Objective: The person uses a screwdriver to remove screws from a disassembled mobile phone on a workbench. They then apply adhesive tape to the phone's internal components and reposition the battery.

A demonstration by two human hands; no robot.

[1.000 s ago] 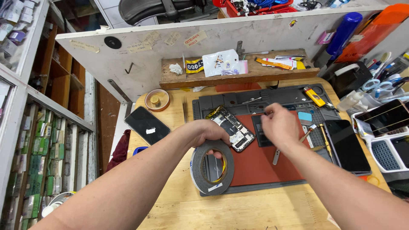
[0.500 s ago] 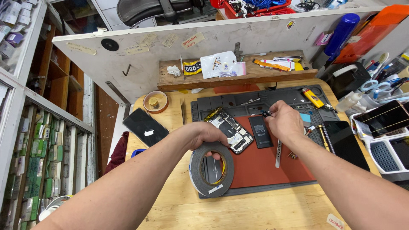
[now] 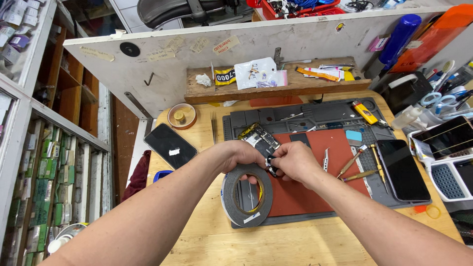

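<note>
My left hand (image 3: 240, 153) grips the top of a large grey roll of tape (image 3: 246, 195), held upright over the front left of the repair mat. My right hand (image 3: 294, 161) is pressed against the left one, its fingertips pinched on a small dark piece (image 3: 270, 166) at the roll's upper edge; whether that is the tape's end or a tool I cannot tell. Just behind the hands lies an opened phone (image 3: 260, 139) with its insides showing, partly hidden by my fingers.
A grey and red repair mat (image 3: 340, 148) carries tweezers (image 3: 325, 160), screwdrivers (image 3: 352, 161) and a dark phone (image 3: 402, 169). Another phone (image 3: 170, 145) and a small tape roll (image 3: 181, 116) lie at left. A wooden shelf (image 3: 276, 87) stands behind; a white tray (image 3: 451, 180) at right.
My right hand came back from the far side of the mat to the left hand and now pinches at the roll's top edge. The roll stayed in my left hand.
</note>
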